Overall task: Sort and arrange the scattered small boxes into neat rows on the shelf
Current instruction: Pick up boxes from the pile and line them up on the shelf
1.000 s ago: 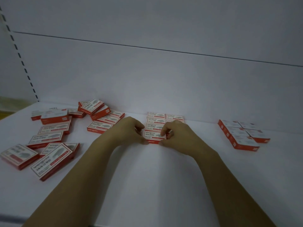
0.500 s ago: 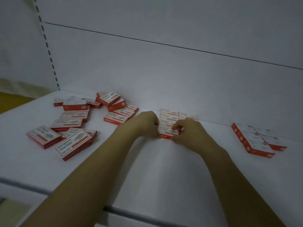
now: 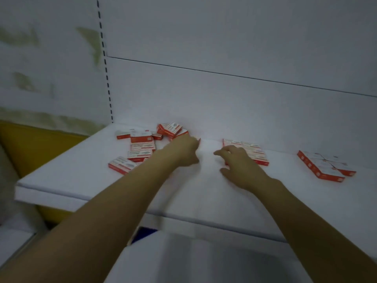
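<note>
Boxes are being gathered, and the action is centred on the arranged block [image 3: 255, 154], a flat red-and-white grid squared against the back panel [image 3: 224, 99] behind it. Well to the left of that block, the scattered boxes [image 3: 142, 147] are seen lying at all angles, some piled on one another. The left hand [image 3: 185, 153] is stretched to the side of that heap nearest the block. Its fingers are curled under, and through the blur it cannot be told whether a box is pinched or only touched. The right hand [image 3: 238, 166] is held at the block's left edge, fingers loosely spread, nothing gripped. The hands are parted, with a strip of bare shelf [image 3: 204, 190] between them. Well to the right of the block, a second tidy group [image 3: 324, 167] is laid out.

How is this pick best done? One box, it is judged, should be taken by its long sides, turned label-up and slid flush against the block's open edge, so that the row is not knocked askew. The right hand could be used as a stop. Thin cardboard is suggested: flat rectangular packets with sharp corners, smooth printed white tops and red sides. They look light and likely to skid on the smooth white shelf, so gentle pressure is called for.
</note>
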The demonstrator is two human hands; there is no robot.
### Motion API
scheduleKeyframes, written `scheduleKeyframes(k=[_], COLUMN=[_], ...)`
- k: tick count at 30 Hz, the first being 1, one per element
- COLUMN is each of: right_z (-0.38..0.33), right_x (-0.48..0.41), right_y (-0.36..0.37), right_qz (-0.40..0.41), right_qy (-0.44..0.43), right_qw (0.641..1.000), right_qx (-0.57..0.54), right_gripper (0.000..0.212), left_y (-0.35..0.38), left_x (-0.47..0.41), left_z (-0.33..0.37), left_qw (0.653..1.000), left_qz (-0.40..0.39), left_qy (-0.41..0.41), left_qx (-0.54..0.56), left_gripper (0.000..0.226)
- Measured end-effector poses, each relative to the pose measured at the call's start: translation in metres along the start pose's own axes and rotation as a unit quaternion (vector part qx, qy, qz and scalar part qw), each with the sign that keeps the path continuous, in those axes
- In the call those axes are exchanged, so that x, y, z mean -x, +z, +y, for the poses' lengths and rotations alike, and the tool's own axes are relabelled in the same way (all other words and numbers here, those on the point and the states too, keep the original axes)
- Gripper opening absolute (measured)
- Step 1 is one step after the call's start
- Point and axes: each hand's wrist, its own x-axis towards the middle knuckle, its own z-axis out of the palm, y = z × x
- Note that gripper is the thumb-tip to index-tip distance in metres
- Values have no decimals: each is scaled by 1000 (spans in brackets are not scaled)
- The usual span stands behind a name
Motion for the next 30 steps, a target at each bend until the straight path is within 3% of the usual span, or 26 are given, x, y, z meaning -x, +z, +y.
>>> scheduleKeyframes(k=[9,13,20,26,30], right_z=[-106,-129,-133,-111,-83], right_x=[-6,-7,-7,-5,0], right_y=[4,9,15,7,-2], right_qz=[-51,-65,-65,-63,-25], right_qy=[-119,-125,-105,-88,-58], right_qw=[991,990,991,994,997], right_qx=[-17,22,50,-12,-39], right_gripper=[70,77,59,45,42], left_y=[-30,-31,-30,-24,-19], left_x=[84,108,112,88,62], left_z=[-95,-112,-118,-100,-72], left_qw=[994,992,993,996,999], left_qz=[-2,-11,1,9,20], left_qy=[-107,-122,-114,-89,-46], left_qx=[-16,0,3,9,20], left_gripper=[42,45,50,40,49])
